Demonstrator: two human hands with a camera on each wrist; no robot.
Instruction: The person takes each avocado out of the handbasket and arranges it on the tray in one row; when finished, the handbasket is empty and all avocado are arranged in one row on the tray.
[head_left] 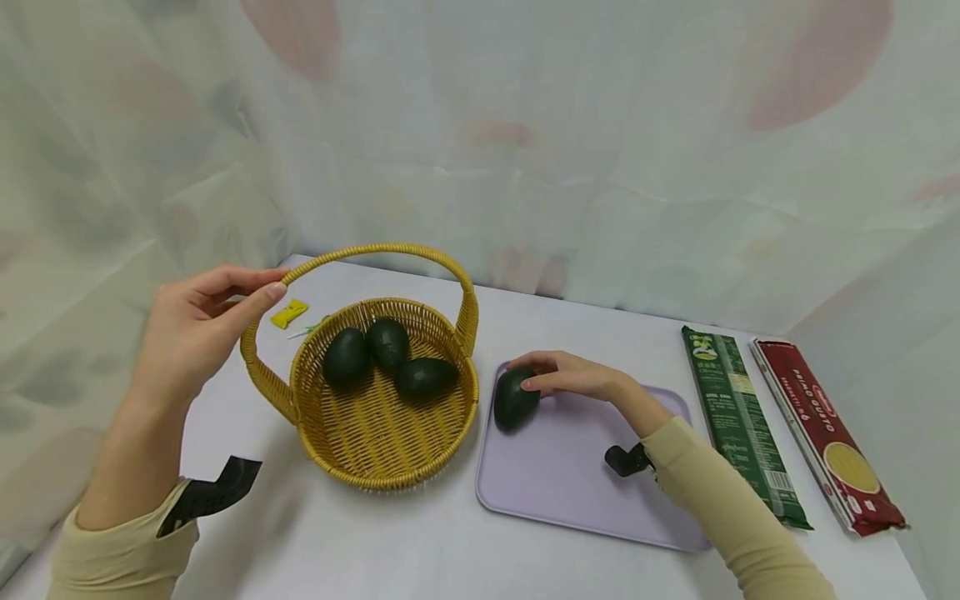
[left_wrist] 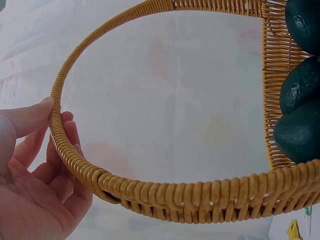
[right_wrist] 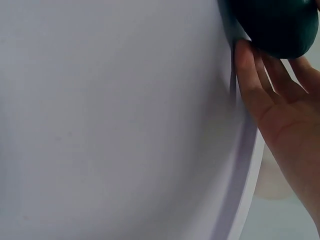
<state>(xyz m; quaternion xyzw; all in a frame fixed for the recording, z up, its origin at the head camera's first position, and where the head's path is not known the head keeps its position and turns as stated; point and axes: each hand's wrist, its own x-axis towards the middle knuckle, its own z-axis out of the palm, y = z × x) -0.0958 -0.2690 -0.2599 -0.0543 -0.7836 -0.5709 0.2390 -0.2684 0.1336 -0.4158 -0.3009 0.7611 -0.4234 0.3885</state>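
My left hand (head_left: 198,321) pinches the arched handle (left_wrist: 75,162) of a yellow wicker basket (head_left: 382,437) between thumb and fingers. The basket tips toward me, and 3 dark green avocados (head_left: 426,380) lie at the back of its woven bottom. To the right, a pale purple tray (head_left: 570,479) lies flat on the table. At the tray's left end my right hand (head_left: 573,375) holds another dark avocado (head_left: 516,402), thumb on the near side and fingers around the far side. In the right wrist view this avocado (right_wrist: 280,25) is partly cut off by the frame.
Right of the tray lie a green spaghetti packet (head_left: 742,417) and a red one (head_left: 825,433). A small yellow object (head_left: 289,312) rests behind the basket's left side. White curtains with faint pink patches (head_left: 495,167) hang behind the table.
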